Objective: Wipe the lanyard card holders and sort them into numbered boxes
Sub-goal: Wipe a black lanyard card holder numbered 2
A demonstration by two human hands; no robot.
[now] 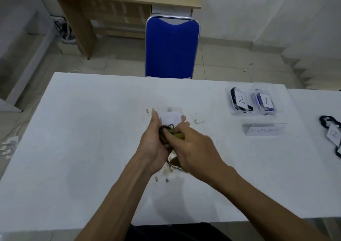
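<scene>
Head view, centre of the frame: a clear card holder (171,115) with a white insert is held just above the white tabletop (92,130), between both hands. Its dark lanyard cord (166,130) is bunched up below it. The left hand (154,144) cups the holder and cord from the left, fingers (154,117) mostly straight and pointing up-frame along the holder's edge, so it supports the holder more than it clamps it. The right hand (195,148) comes in from the right with its fingers curled around an olive-green cloth (180,135), pressed against the cord and the holder's lower part; more of the cloth shows below the hands.

At the upper right of the frame two clear boxes sit side by side, close together. Box 2 (239,100), on the left, carries a paper label marked 2 and contains a holder with a black lanyard. Box 1 (264,101), on the right, is labelled 1 and contains a holder with a blue lanyard. Just below them lies a clear holder with a handwritten card (263,130). At the right edge lies another black lanyard with a numbered tag (332,132), partly cut off.

Brownish smudges (166,172) mark the tabletop under the hands. Beyond the far edge stands a blue chair (172,47), and behind it a wooden desk (118,6).
</scene>
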